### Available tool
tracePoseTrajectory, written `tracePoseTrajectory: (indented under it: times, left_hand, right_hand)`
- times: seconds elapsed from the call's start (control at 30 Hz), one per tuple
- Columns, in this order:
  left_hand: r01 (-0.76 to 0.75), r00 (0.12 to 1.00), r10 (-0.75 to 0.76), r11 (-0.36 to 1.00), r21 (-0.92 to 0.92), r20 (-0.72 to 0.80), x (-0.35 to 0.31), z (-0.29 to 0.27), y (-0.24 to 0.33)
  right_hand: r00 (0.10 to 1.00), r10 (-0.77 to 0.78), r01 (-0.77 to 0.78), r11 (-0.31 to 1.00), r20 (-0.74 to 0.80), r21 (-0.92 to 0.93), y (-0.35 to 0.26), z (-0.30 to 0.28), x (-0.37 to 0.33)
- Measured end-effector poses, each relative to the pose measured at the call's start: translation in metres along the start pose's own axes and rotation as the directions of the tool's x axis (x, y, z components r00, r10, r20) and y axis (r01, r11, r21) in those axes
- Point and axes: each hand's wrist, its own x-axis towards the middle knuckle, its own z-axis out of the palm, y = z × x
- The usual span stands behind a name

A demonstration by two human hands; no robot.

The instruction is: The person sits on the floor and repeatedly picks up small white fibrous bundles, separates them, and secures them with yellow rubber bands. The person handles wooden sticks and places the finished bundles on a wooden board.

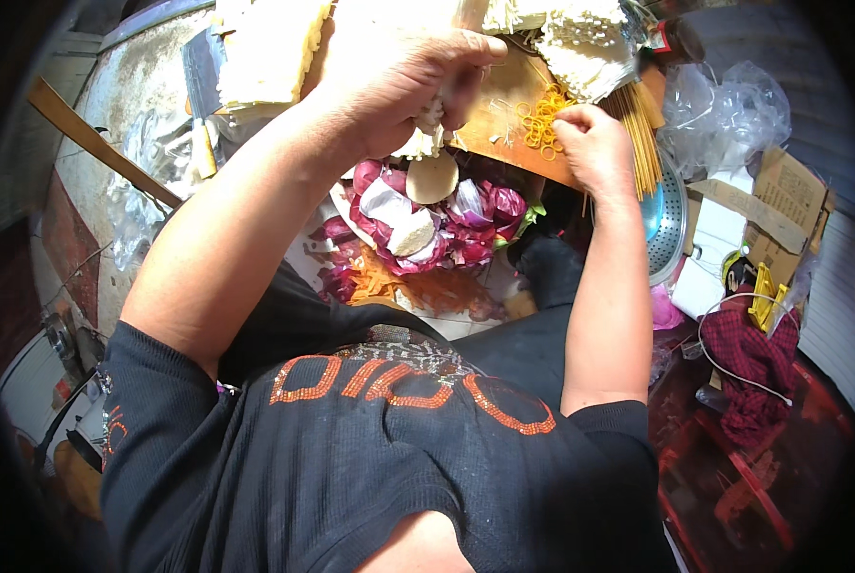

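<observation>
My left hand (413, 81) is closed, seen from its back, over the wooden board (499, 91). White enoki mushrooms (430, 116) poke out below its fingers; strong glare washes out the upper part of this bunch. To the right, my right hand (595, 143) has thumb and finger pinched together at the edge of a small heap of yellow rubber bands (542, 122) on the board. It seems to grip one of the bands, though the fingertips cover it. More enoki mushrooms (585, 53) lie beyond the right hand.
Bamboo skewers (641, 143) lie right of my right hand, above a metal colander (671, 229). A cleaver (203, 76) rests at far left beside a pale yellowish stack (273, 53). Purple leafy scraps (470, 215) and orange shreds (380, 279) sit below the board. Cardboard (789, 196) stands right.
</observation>
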Motion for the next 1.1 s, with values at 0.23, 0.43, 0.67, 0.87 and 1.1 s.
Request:
tracePoseTrajectory:
  times: [0.23,0.43,0.67,0.87,1.1]
  left_hand:
    - [-0.01,0.998,0.011,1.0,0.022,-0.055,-0.005,0.006,0.001]
    - [-0.027,0.999,0.029,0.999,0.043,-0.041,-0.006,0.004,0.003]
    - [-0.044,0.998,0.047,0.998,0.047,-0.052,-0.004,-0.001,-0.002]
    - [0.011,0.978,0.033,0.979,0.205,-0.208,0.001,0.001,-0.008]
    - [0.084,0.975,0.026,0.879,0.469,-0.222,-0.003,0.01,-0.022]
  right_hand:
    - [0.999,-0.034,0.029,0.975,-0.02,-0.221,0.015,0.036,0.013]
    - [0.994,-0.108,0.088,0.916,-0.029,-0.392,0.012,0.052,0.015]
    - [0.988,-0.073,0.036,0.965,-0.135,-0.26,0.026,0.062,0.023]
    - [0.973,0.196,-0.23,0.793,0.122,0.563,-0.011,0.029,0.012]
    - [0.922,-0.076,-0.321,0.399,0.38,0.859,-0.061,0.003,-0.034]
